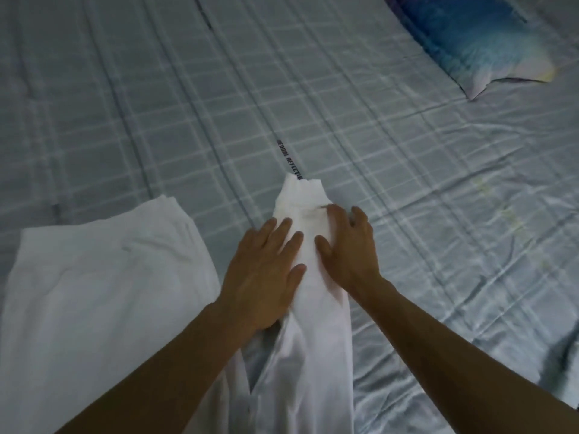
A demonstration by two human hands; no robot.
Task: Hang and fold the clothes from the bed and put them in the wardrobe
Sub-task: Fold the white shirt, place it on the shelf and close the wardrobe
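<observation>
Midway through folding, the left hand (266,270) and right hand (347,245) press flat fingers (283,228) on a white shirt sleeve (308,277) on the bed (407,183); the wardrobe step remains.

The bed (407,189) lies bare across its far-left part and through the middle toward the right edge, so a hand can pass there. A white folded garment (103,292) blocks the near-left part. A long white garment (310,324) runs up the near middle under the left hand (266,270) and right hand (347,249). A blue pillow (476,36) fills the far-right corner.
</observation>
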